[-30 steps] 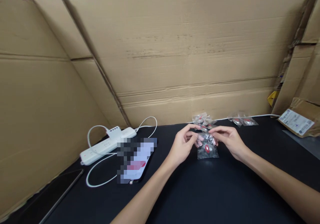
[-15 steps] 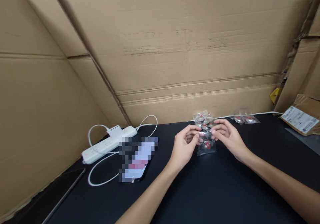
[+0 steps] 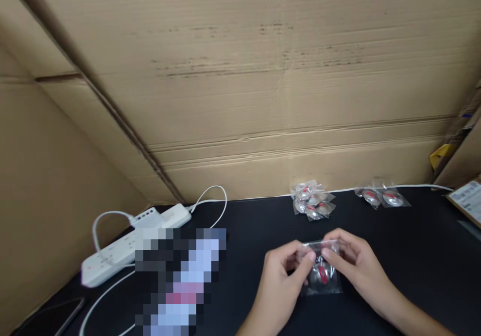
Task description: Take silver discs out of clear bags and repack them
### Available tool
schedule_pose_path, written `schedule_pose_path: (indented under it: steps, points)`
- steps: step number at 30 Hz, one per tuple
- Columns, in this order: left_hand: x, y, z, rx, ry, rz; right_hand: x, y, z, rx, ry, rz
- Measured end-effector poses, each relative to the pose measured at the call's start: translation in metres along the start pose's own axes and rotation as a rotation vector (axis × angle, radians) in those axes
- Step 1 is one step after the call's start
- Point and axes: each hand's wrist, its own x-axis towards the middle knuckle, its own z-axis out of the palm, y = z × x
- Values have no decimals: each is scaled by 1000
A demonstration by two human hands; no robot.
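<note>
Between both hands is a small clear plastic bag (image 3: 310, 288) containing a round, shiny silver item with a red loop mark (image 3: 322, 274). The item's exact kind cannot be made out. My left hand (image 3: 282, 281) pinches the bag's upper left side between thumb and fingers. On the upper right side, my right hand (image 3: 355, 258) grips it the same way, thumb on the front. Beyond the hands, a pile of similar bagged silver items (image 3: 312, 201) lies near the cardboard wall. Two more bagged items (image 3: 393, 198) rest to its right.
A white power strip (image 3: 112, 256) with a plugged-in charger (image 3: 147, 219) and looping white cable lies at left. Beside it is a pixelated phone-like object (image 3: 188, 286). A dark flat device (image 3: 52, 318) sits lower left. Cardboard walls (image 3: 225, 100) enclose the black table; a labelled package (image 3: 469, 201) is at right.
Both hands have drawn the bag away from the pile, toward me, uncovering the pile behind. The camera view has shifted closer to the table.
</note>
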Motion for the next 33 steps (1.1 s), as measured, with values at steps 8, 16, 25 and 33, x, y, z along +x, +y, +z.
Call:
schedule_pose_path:
  steps: [8,16,25,33]
  points:
    - [7,-9,-1,82,-65,119,5,-2,-3,45,-60,-55]
    - [13,-5,-4,310,-169,211,6,1,-18,69,-71,-49]
    - [19,4,-19,504,-364,248,4,5,-20,-28,-126,-86]
    - [15,9,-22,430,-451,182,4,-5,-40,-86,-256,-78]
